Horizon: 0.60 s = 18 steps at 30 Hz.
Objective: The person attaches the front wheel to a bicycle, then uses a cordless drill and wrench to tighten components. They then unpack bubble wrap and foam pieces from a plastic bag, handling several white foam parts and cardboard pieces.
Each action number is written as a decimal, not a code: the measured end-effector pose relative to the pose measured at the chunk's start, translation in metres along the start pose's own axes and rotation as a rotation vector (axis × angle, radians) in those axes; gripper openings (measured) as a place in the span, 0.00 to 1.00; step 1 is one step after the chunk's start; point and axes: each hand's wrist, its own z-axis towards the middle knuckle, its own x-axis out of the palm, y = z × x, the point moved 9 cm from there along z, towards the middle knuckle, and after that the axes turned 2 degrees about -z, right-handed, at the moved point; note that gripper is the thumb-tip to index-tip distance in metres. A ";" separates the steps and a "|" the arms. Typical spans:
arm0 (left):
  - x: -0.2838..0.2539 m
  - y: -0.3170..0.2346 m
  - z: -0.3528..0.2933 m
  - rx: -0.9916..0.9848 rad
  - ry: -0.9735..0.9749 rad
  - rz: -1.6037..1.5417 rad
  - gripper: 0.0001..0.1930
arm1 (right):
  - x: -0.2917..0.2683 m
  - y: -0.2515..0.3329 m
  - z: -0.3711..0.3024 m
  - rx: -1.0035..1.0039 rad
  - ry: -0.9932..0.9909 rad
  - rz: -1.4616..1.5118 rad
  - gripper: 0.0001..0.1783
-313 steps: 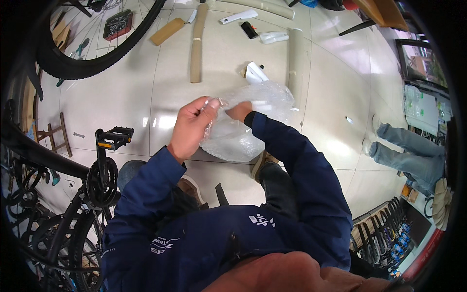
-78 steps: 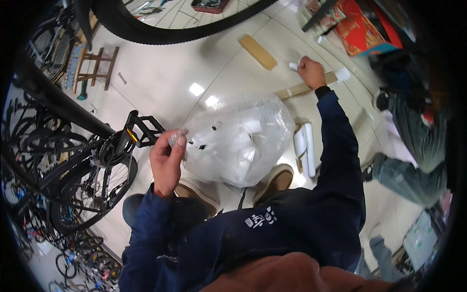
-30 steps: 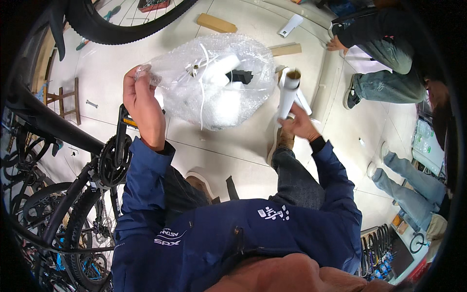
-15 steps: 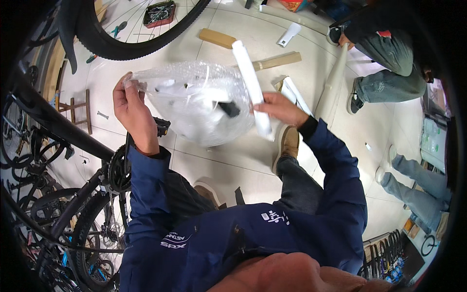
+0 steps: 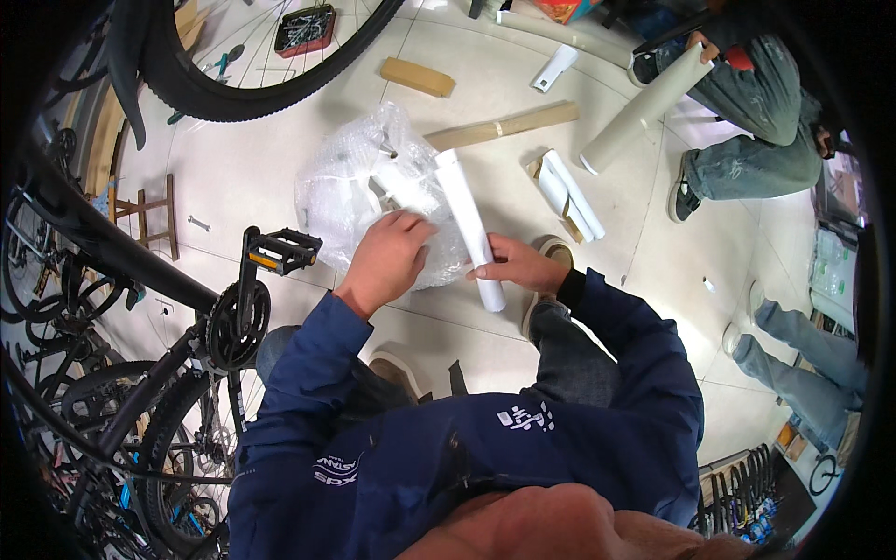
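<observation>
- Two bare hands were busy above the floor. The right hand pinched a white tube near its lower end; the left hand curled over a bubble-wrap bundle, and whether it gripped anything could not be told.
- The tube leaned before the bundle's right edge, touching or not unclear. Held at one end, it seemed likely to swing or slip if the pinch loosened.
- A hard tug by the left fingers could have torn the thin wrap, or let loose pieces spill if it gaped somewhere.
- The pedal, close to the left forearm, might have snagged a sleeve on a sideways reach.
- The tube was straight, round and smooth-looking; the wrap, clear, crinkled and lumpy, showed pale shapes inside.
- Beyond the bundle's right edge lay slim white pieces with brown cardboard; past its far edge, a long matte cardboard strip and a shorter cardboard piece.
- Toward the floor's far edge, a co-worker's hand held a thick beige tube; at its far left corner, a red tray carried small metal bits behind a knobbly black tyre.
</observation>
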 end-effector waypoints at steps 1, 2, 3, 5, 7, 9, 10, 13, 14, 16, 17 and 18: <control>0.017 0.015 -0.005 -0.077 0.127 0.077 0.17 | -0.015 -0.003 0.002 -0.046 -0.076 -0.055 0.29; 0.014 0.021 -0.008 -0.060 0.047 0.101 0.17 | -0.030 -0.007 0.003 -0.079 -0.145 -0.108 0.31; 0.014 0.030 -0.011 -0.084 0.015 0.132 0.17 | -0.051 -0.013 0.004 -0.068 -0.278 -0.260 0.29; 0.017 0.048 -0.014 -0.141 0.041 0.163 0.17 | -0.084 -0.021 -0.001 -0.033 -0.449 -0.594 0.28; 0.015 0.049 -0.014 -0.095 -0.003 0.098 0.18 | -0.106 -0.022 -0.007 -0.018 -0.592 -0.782 0.29; 0.014 0.048 -0.012 -0.119 0.010 0.115 0.19 | -0.111 -0.014 -0.011 -0.158 -0.601 -0.531 0.29; 0.013 0.047 -0.011 -0.148 0.031 0.164 0.19 | -0.113 -0.014 -0.014 -0.128 -0.631 -0.428 0.30; -0.005 0.027 0.005 -0.160 -0.156 -0.010 0.21 | -0.087 0.031 -0.032 -0.361 -0.651 -0.441 0.30; -0.012 0.017 0.008 -0.152 -0.246 -0.123 0.22 | -0.077 0.041 -0.037 -0.352 -0.680 -0.472 0.30; 0.003 0.002 0.016 -0.196 -0.223 -0.657 0.21 | -0.040 0.063 -0.042 -0.386 -0.518 -0.579 0.27; 0.014 -0.007 0.021 -0.205 -0.169 -0.897 0.22 | -0.021 0.069 -0.037 -0.360 -0.394 -0.671 0.27; 0.023 -0.016 0.025 -0.190 -0.115 -1.127 0.22 | 0.000 0.085 -0.038 -0.484 -0.229 -0.740 0.26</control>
